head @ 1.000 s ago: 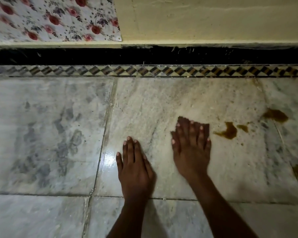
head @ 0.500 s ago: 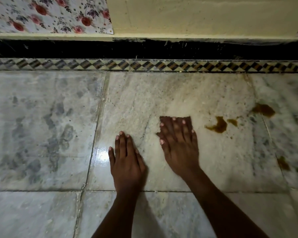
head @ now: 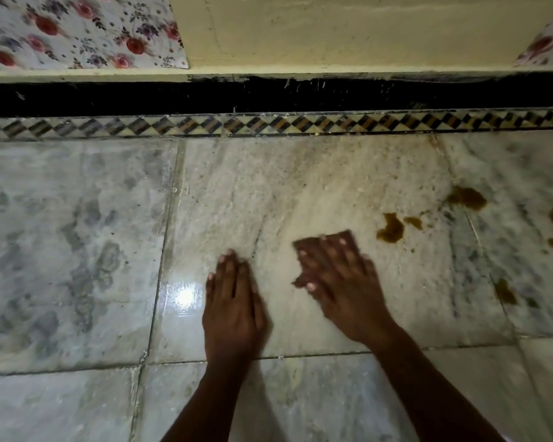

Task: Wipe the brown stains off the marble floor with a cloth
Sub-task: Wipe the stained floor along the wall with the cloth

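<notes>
While the left hand (head: 232, 309) braces flat, fingers together, the right hand (head: 339, 279) presses the brown cloth (head: 339, 239) onto the marble floor (head: 300, 186) with spread fingers, just beside the nearest brown stain (head: 391, 229).

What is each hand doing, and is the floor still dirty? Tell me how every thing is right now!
Left hand: flat on the floor, fingers straight, holding nothing.
Right hand: blurred, pressing flat on the cloth.
Cloth: brown, spread under the right hand's fingers.
Brown stains: unwiped, to the right of the cloth.
Marble floor: shiny beside the left hand.
</notes>
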### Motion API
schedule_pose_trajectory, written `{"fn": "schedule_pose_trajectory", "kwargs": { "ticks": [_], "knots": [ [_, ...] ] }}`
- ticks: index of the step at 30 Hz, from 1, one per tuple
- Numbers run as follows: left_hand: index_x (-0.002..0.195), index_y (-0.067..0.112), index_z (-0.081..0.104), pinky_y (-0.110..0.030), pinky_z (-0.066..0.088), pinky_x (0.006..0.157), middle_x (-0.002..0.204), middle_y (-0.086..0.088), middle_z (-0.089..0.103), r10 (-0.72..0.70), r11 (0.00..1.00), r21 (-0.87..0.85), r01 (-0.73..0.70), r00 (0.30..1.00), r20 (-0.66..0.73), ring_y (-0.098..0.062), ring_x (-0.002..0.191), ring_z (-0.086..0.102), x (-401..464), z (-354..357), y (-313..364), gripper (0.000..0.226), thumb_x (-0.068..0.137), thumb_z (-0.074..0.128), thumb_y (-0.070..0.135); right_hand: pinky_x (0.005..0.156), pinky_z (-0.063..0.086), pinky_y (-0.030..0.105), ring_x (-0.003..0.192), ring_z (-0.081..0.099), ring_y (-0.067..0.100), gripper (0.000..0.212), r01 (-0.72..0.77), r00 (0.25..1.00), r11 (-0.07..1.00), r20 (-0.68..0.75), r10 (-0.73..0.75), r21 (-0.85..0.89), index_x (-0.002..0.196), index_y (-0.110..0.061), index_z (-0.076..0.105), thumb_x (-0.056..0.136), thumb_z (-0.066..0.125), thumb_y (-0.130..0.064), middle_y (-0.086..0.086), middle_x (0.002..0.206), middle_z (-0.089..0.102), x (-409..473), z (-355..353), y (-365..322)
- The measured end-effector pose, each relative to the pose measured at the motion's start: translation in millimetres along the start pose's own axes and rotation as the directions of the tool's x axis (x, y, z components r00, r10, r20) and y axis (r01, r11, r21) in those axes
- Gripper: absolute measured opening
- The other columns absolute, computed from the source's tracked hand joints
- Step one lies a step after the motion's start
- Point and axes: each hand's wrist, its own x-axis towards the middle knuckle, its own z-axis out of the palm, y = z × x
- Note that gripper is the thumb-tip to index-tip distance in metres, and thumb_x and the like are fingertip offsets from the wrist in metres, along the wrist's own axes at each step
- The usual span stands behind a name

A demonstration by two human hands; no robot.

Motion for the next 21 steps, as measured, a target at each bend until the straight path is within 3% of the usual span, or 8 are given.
{"fn": "schedule_pose_trajectory", "kwargs": {
  "ticks": [2,5,7,10,13,15,18,21],
  "knots": [
    [0.156,0.004,0.050,-0.051,0.031,0.128,0.172,-0.011,0.034,0.126,0.992,-0.031,-0.126,0.992,0.018,-0.025,0.161,0.030,-3,0,2,0.056,0.106,0.039,0.026,0.126,0.021,0.065,0.166,0.004,0.030,0.063,-0.316,0.949,0.949,-0.019,0.316,0.025,0.166,-0.052,0.005,0.107,0.024,-0.060,-0.004,0.180,0.008,12,-9,26],
    [0.157,0.007,0.048,-0.048,0.029,0.130,0.173,-0.007,0.035,0.115,0.992,-0.052,-0.115,0.993,0.016,-0.020,0.162,0.027,-2,-2,4,0.055,0.106,0.042,0.026,0.130,0.000,0.064,0.165,-0.017,0.031,0.065,-0.645,0.758,0.741,0.034,0.651,0.188,0.167,-0.045,-0.013,0.110,0.013,-0.061,0.000,0.179,-0.016,86,-21,23],
    [0.158,0.007,0.048,-0.048,0.031,0.129,0.172,-0.007,0.035,0.109,0.993,-0.041,-0.108,0.994,0.003,-0.021,0.162,0.029,0,-1,3,0.056,0.105,0.044,0.026,0.130,-0.002,0.064,0.164,-0.019,0.032,0.065,-0.596,0.802,0.780,0.087,0.591,0.191,0.167,-0.042,-0.013,0.110,0.014,-0.060,0.001,0.179,-0.020,123,-22,4],
    [0.160,0.008,0.045,-0.050,0.034,0.127,0.173,-0.006,0.034,0.117,0.993,-0.035,-0.117,0.993,0.004,-0.021,0.162,0.029,1,-1,2,0.058,0.105,0.044,0.026,0.130,0.011,0.064,0.167,0.000,0.033,0.065,-0.224,0.973,0.970,-0.035,0.228,0.092,0.168,-0.042,-0.002,0.110,0.023,-0.058,0.000,0.181,0.000,95,-5,-18],
    [0.160,0.010,0.045,-0.051,0.035,0.125,0.173,-0.005,0.034,0.113,0.993,-0.042,-0.113,0.994,0.007,-0.020,0.161,0.030,0,-1,1,0.058,0.104,0.041,0.026,0.129,0.017,0.057,0.167,0.005,0.023,0.063,-0.035,0.999,0.999,-0.031,0.036,0.025,0.167,-0.052,0.004,0.108,0.027,-0.060,-0.008,0.180,0.006,13,1,-10],
    [0.160,0.010,0.046,-0.050,0.037,0.125,0.173,-0.004,0.035,0.113,0.993,-0.041,-0.113,0.994,-0.002,-0.021,0.160,0.032,1,-2,1,0.059,0.103,0.043,0.025,0.127,0.023,0.059,0.166,0.010,0.024,0.062,-0.220,0.975,0.975,-0.010,0.220,0.027,0.167,-0.053,0.008,0.107,0.023,-0.062,-0.009,0.180,0.011,-11,-6,14],
    [0.159,0.012,0.048,-0.049,0.036,0.125,0.171,-0.003,0.037,0.096,0.994,-0.051,-0.097,0.995,-0.017,-0.021,0.159,0.035,1,-1,2,0.060,0.100,0.047,0.023,0.128,0.015,0.065,0.166,0.005,0.033,0.062,-0.623,0.774,0.776,-0.070,0.630,0.100,0.169,-0.047,0.008,0.109,0.017,-0.061,0.001,0.180,0.009,34,-17,36],
    [0.158,0.012,0.049,-0.048,0.036,0.125,0.171,-0.004,0.038,0.092,0.995,-0.036,-0.093,0.995,-0.031,-0.022,0.159,0.036,1,2,1,0.062,0.097,0.051,0.021,0.130,-0.002,0.064,0.165,-0.016,0.034,0.064,-0.652,0.753,0.735,0.049,0.656,0.184,0.168,-0.042,-0.008,0.110,0.010,-0.061,0.002,0.180,-0.014,120,-29,23]
  ]
}}
